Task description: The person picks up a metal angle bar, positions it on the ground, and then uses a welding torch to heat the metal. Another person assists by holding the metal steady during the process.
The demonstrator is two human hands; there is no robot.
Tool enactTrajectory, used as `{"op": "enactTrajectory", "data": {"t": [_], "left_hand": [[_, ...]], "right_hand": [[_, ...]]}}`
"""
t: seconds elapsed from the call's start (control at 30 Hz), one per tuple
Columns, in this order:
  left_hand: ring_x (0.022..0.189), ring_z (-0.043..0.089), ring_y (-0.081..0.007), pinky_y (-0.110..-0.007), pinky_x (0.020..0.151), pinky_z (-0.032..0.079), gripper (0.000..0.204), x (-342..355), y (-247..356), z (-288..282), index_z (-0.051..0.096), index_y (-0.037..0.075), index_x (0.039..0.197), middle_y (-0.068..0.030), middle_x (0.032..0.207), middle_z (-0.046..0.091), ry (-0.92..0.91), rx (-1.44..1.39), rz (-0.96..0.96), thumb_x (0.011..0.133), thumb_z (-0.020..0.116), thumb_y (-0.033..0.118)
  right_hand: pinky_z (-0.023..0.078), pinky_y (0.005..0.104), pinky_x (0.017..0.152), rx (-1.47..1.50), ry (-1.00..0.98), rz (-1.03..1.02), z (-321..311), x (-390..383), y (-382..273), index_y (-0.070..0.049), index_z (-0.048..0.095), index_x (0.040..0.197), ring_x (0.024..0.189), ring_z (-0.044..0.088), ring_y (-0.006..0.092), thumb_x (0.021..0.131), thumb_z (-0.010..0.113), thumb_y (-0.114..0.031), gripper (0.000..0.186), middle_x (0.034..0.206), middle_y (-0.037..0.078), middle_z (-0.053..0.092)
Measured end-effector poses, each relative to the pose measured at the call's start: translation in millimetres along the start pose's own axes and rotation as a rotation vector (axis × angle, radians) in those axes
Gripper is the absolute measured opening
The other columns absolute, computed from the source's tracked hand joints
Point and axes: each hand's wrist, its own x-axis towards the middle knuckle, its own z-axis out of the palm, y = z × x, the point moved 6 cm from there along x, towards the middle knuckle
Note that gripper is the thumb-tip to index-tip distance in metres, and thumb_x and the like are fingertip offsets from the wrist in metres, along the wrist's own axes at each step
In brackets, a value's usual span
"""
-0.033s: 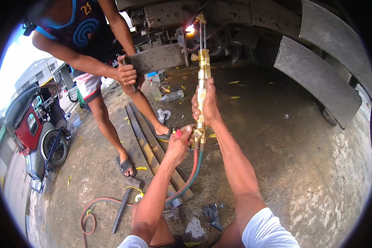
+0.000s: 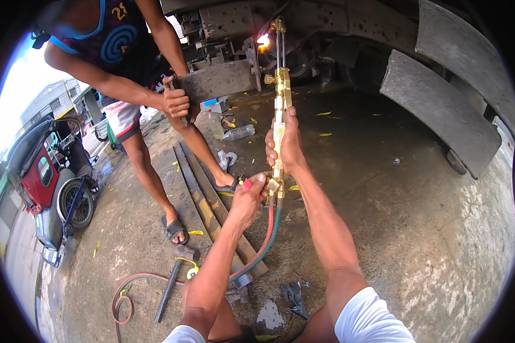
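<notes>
My right hand (image 2: 285, 143) is closed around the handle of a brass cutting torch (image 2: 280, 106), which stands nearly upright before me. My left hand (image 2: 248, 200) pinches at the valve fittings on its lower end. A small red piece (image 2: 246, 184) shows at those fingers; its kind is unclear. Red and green hoses (image 2: 272, 231) run down from the torch and behind my left forearm. Beside the torch head, a bright flame or glow (image 2: 263, 41) burns near the truck frame (image 2: 349, 20). A dark metal plate (image 2: 214, 81) extends left from there, gripped by a co-worker's hand (image 2: 176, 102).
The co-worker (image 2: 120, 46) stands close at left, sandalled feet near two long steel bars (image 2: 206, 203). A hammer (image 2: 171, 280) and hose coils lie at lower left. Curved mudguards (image 2: 435, 108) hang at right. Plastic bottles (image 2: 238, 133) litter the ground. A red sidecar vehicle (image 2: 46, 171) stands far left.
</notes>
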Motion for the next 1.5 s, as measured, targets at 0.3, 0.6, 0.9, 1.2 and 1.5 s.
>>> {"op": "enactTrajectory", "data": {"t": [0.3,0.6,0.9,1.2,1.5], "left_hand": [[0.077,0.051,-0.0089,-0.027,0.076,0.048,0.029,12.6,2.4,-4.7,0.067,0.002,0.111,0.0017,0.09,0.061,-0.015,0.013,0.017,0.103,0.063,0.03],[0.076,0.047,-0.0077,-0.024,0.073,0.042,0.037,11.6,9.4,1.4,0.066,-0.003,0.122,0.0025,0.087,0.058,-0.002,0.048,0.029,0.106,0.057,0.029],[0.075,0.048,-0.0083,-0.025,0.072,0.042,0.037,12.2,7.3,-1.3,0.067,-0.003,0.121,0.0019,0.086,0.061,0.022,0.056,0.026,0.105,0.059,0.03],[0.077,0.048,-0.0084,-0.025,0.073,0.042,0.04,8.2,14.9,1.8,0.066,-0.004,0.125,0.0017,0.088,0.062,0.004,0.075,0.045,0.105,0.059,0.03],[0.072,0.053,-0.0091,-0.026,0.07,0.05,0.031,10.3,1.8,-4.0,0.066,0.001,0.11,-0.0005,0.089,0.063,0.098,-0.12,-0.003,0.104,0.061,0.031]], "right_hand": [[0.038,0.0288,0.032,-0.006,-0.016,-0.039,1.0,9.8,-3.2,-0.008,0.042,0.085,0.037,0.042,0.0111,0.095,0.029,-0.078,0.072,0.057,0.002,0.042],[0.038,0.0283,0.032,-0.003,-0.015,-0.049,1.7,11.8,-6.3,-0.009,0.042,0.085,0.037,0.042,0.0106,0.094,0.031,-0.079,0.072,0.058,0.002,0.042],[0.038,0.0286,0.032,0.007,-0.032,-0.04,1.2,12.0,-4.5,-0.008,0.041,0.085,0.037,0.042,0.0109,0.095,0.031,-0.079,0.072,0.058,0.003,0.043],[0.039,0.0286,0.032,0.008,-0.047,-0.059,4.8,9.8,-8.6,-0.009,0.042,0.088,0.037,0.043,0.011,0.096,0.032,-0.078,0.07,0.059,0.003,0.044],[0.041,0.0279,0.033,-0.297,0.046,-0.138,20.4,8.3,-15.5,-0.008,0.047,0.099,0.039,0.046,0.0097,0.096,0.043,-0.074,0.067,0.059,0.001,0.044]]}}
